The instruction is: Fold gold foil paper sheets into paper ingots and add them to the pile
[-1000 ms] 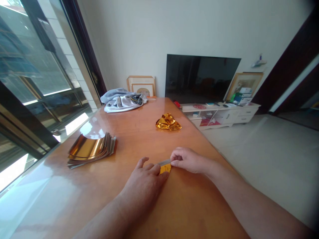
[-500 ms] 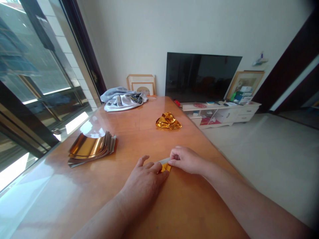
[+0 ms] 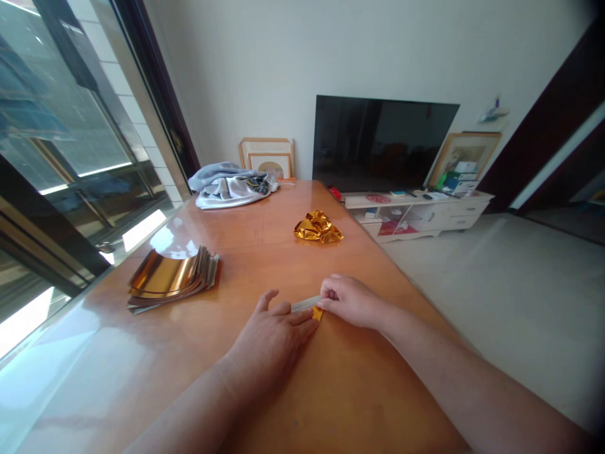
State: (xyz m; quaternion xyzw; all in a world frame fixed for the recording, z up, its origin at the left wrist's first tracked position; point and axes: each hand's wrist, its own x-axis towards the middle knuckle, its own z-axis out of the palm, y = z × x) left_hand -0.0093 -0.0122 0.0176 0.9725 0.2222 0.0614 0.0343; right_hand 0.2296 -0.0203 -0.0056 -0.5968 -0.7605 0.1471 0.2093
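A small piece of gold foil paper (image 3: 312,308), silver on its back, lies on the wooden table (image 3: 246,252) between my two hands. My left hand (image 3: 269,340) rests flat on it with fingers stretched out, pressing it down and hiding most of it. My right hand (image 3: 352,301) pinches the paper's right end between thumb and fingers.
A stack of gold foil sheets (image 3: 170,277) lies at the left. Several folded gold pieces (image 3: 317,227) sit farther back. A grey cloth (image 3: 231,186) lies at the table's far end. The table's right edge drops to a tiled floor (image 3: 496,284); a TV (image 3: 382,144) stands behind.
My left hand has slid further over the gold paper, so less of it shows. The right hand keeps its pinch. The view has shifted slightly.
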